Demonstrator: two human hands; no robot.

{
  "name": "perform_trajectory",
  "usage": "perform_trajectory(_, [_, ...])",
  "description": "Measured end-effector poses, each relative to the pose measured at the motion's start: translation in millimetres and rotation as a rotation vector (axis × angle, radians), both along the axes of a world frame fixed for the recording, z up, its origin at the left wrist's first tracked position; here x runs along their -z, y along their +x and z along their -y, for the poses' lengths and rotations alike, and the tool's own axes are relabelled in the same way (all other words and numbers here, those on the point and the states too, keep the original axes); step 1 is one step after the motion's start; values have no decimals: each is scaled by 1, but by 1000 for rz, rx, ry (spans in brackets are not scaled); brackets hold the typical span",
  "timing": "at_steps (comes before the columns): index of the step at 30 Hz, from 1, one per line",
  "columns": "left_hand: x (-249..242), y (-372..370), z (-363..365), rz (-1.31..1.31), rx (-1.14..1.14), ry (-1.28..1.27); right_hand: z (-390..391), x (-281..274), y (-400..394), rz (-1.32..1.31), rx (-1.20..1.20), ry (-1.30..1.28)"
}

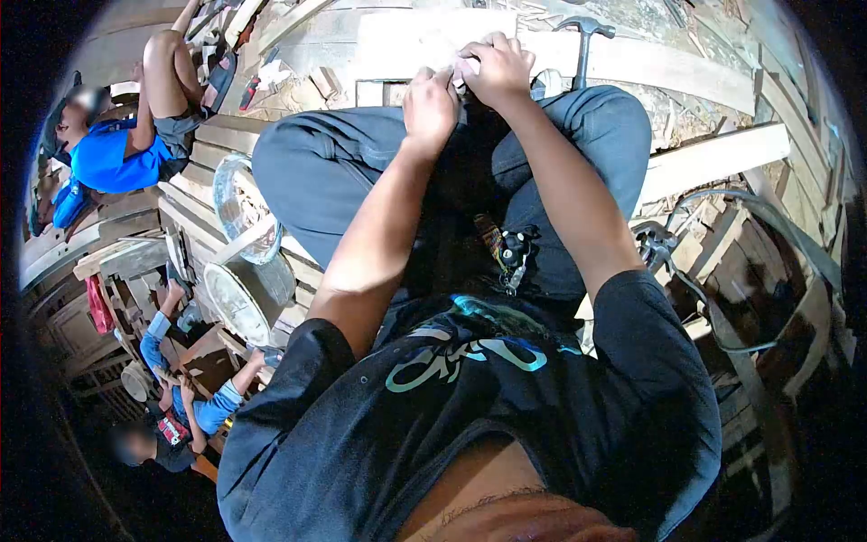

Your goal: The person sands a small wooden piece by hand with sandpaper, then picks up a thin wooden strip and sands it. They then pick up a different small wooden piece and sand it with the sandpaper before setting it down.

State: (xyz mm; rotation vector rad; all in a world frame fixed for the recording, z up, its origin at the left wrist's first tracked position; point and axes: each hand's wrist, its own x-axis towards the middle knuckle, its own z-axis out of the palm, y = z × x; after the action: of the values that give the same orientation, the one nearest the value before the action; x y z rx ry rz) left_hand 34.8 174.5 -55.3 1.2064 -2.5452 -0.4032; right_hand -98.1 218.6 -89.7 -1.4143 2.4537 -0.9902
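Note:
My left hand (431,107) and my right hand (498,70) meet above my crossed legs, fingers closed. Between their fingertips is a small pale, pinkish piece (466,69), too small to identify. Just beyond the hands lies a flat pale wooden board (390,43), with a small wooden frame-like piece (368,93) at its near edge, partly hidden by my left hand and leg. A claw hammer (584,56) rests right of my right hand, its head pointing away from me.
Planks (713,163) and offcuts lie at the right, near a curved strap or hose (768,212). On the left stand a clear bucket (237,194) and a pale bucket (237,303). A person in blue (117,158) sits at upper left; another person (176,434) is lower left.

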Motion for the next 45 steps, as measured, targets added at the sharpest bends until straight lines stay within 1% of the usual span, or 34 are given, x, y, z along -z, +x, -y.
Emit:
perform_trajectory(1, [2,-1,0,46,-24,-27,1,1,0,-8,-2,2])
perform_trajectory(4, [0,-2,1,36,-32,29,1,2,-1,-5,-1,-8])
perform_trajectory(7, [3,-3,2,-9,-4,-49,1,6,0,-4,-2,-31])
perform_trajectory(8, [3,-2,3,8,-7,-21,0,7,0,-7,-1,-40])
perform_trajectory(10, [-3,-3,3,44,-12,36,1,3,-1,16,3,-23])
perform_trajectory(12, [-3,-3,3,71,2,34,-1,2,1,30,8,-3])
perform_trajectory(19, [2,1,6,22,42,-29,0,2,0,23,4,22])
perform_trajectory(22, [-5,3,-3,135,62,-29,-1,-1,2,44,10,72])
perform_trajectory(24, [2,6,0,79,73,-73,0,-3,0,32,7,99])
perform_trajectory(27, [0,1,6,36,35,-49,4,2,0,2,19,75])
perform_trajectory(30, [-4,1,1,81,62,-17,0,3,1,50,9,10])
perform_trajectory(31, [-3,3,-4,144,58,-38,1,5,2,59,26,-6])
perform_trajectory(32, [0,7,-5,121,91,-51,2,4,0,47,18,-2])
perform_trajectory(34, [-10,4,-4,140,62,5,1,3,1,27,3,10])
perform_trajectory(37, [-5,-1,0,125,36,12,2,8,1,55,22,-69])
perform_trajectory(38, [-1,2,-3,141,61,6,1,10,1,68,16,-84])
perform_trajectory(40, [-3,4,-5,169,116,-20,0,10,0,46,15,-54])
perform_trajectory(41, [-3,5,-8,227,94,-12,0,9,1,36,15,-41])
perform_trajectory(45, [-5,-3,0,214,55,-22,2,4,2,42,33,-51])
